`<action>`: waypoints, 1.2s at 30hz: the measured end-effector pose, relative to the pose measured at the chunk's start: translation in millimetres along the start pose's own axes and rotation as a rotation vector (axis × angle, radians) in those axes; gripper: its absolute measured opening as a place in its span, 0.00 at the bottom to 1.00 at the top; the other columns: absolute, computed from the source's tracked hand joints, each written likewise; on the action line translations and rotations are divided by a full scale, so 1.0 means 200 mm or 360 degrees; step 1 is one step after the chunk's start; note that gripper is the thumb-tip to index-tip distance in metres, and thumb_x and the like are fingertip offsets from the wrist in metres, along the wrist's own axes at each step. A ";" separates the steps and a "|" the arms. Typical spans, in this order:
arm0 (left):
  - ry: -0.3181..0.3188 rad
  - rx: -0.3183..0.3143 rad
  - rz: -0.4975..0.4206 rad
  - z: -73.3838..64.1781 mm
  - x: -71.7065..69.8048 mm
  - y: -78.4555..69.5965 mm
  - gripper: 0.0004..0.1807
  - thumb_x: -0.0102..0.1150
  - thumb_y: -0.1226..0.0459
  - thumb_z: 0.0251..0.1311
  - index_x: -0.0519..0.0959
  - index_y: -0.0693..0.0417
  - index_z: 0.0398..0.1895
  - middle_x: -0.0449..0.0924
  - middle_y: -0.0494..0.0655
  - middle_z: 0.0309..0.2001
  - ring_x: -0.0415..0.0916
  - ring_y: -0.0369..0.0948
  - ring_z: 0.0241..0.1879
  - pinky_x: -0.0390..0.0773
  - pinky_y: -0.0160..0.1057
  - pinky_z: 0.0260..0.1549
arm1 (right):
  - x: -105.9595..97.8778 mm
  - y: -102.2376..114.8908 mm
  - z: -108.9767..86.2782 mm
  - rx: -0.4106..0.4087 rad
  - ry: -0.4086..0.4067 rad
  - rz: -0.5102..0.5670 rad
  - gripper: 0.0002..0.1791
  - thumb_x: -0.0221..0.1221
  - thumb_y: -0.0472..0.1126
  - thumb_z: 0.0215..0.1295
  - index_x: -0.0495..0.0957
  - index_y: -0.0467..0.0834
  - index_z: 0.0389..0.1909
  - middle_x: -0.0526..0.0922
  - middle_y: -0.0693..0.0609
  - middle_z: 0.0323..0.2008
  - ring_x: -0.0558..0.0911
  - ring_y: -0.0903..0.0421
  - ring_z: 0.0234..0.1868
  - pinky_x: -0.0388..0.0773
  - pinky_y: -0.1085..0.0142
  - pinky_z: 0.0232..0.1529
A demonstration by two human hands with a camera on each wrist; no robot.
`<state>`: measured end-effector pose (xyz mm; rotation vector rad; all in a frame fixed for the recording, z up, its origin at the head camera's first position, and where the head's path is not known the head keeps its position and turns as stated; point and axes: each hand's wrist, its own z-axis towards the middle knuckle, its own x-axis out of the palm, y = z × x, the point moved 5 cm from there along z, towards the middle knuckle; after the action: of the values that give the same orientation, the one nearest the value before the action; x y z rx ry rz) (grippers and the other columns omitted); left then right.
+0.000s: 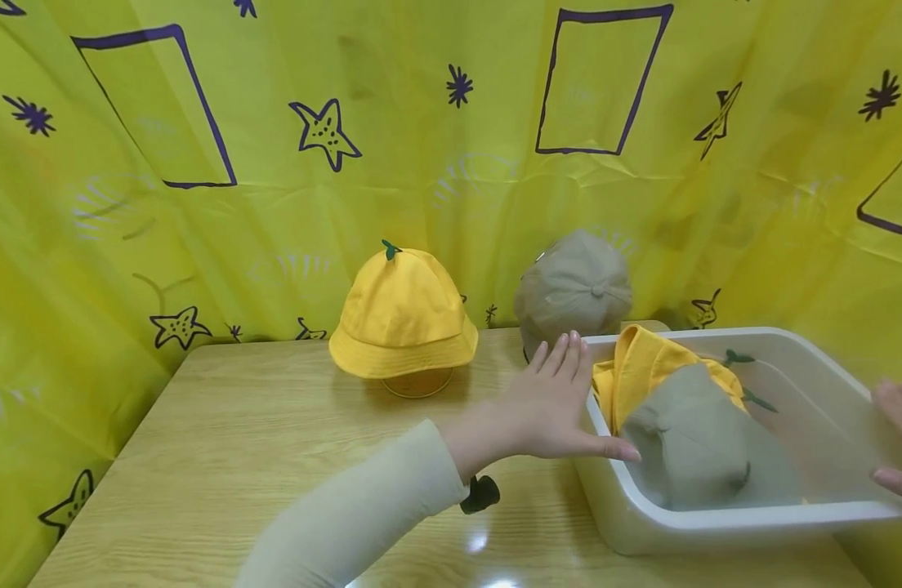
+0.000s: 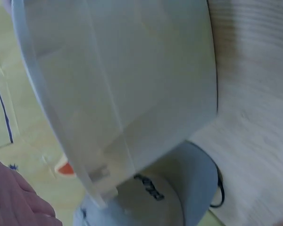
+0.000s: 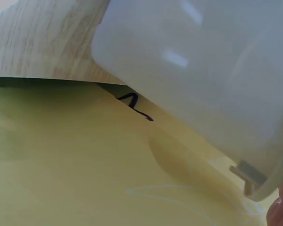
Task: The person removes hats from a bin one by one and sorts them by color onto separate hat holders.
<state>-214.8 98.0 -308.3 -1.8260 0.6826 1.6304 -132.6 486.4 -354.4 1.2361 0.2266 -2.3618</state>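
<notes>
A white plastic bin (image 1: 716, 516) stands at the table's right side. My left hand (image 1: 550, 408) is at its left rim, fingers straight and thumb reaching over the rim. At the opposite rim is my right hand (image 1: 899, 429), partly cut off by the frame edge, with thumb and fingers extended. Inside the bin lie yellow cloth hats (image 1: 645, 363) with green sprout tips and a grey-green cap (image 1: 697, 441) on top. In the left wrist view, the bin's outer wall (image 2: 132, 75) fills the middle, and some fingers (image 2: 19, 197) show at lower left.
A yellow bucket hat (image 1: 403, 306) with a green sprout sits on a stand at the back of the wooden table (image 1: 274, 425). Behind the bin's left corner is another grey-green cap (image 1: 579, 282). A yellow patterned curtain (image 1: 421, 180) hangs behind the table.
</notes>
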 end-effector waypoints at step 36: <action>-0.0047 -0.0200 -0.0037 0.01 0.19 -0.22 0.68 0.28 0.17 0.38 0.33 0.51 0.75 0.27 0.50 0.76 0.23 0.44 0.74 0.37 0.45 0.72 | 0.04 0.08 -0.08 0.0228 0.0102 -0.0138 0.43 0.55 0.50 0.67 0.41 0.44 0.74 0.38 0.56 0.74 0.35 0.68 0.73 0.27 0.72 0.70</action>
<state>-179.4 130.5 -341.3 -1.8864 0.5553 1.7155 -116.7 475.1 -369.8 1.3964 0.1360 -2.4506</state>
